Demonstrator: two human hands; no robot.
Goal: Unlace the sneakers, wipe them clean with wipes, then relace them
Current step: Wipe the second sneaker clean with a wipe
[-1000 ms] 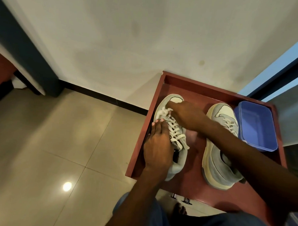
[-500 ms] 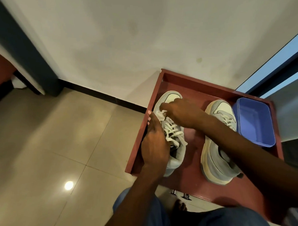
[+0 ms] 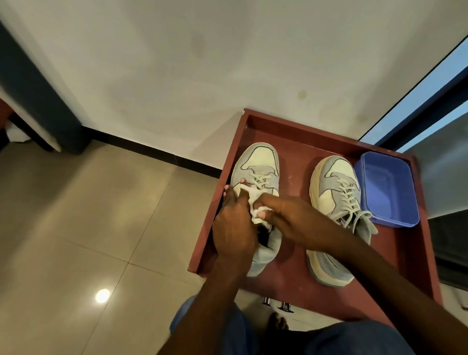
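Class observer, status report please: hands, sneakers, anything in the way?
Both hands, left hand and right hand, on left sneaker, gripping lace. Right sneaker laced. Nothing blocking.

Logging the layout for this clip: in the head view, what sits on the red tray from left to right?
Left sneaker → right sneaker → blue tub, all on the red tray.

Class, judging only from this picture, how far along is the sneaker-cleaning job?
Done: nothing finished. In hand: both hands, left hand and right hand, work the laces of the left sneaker. Left: the right sneaker is fully laced; wiping and relacing remain.
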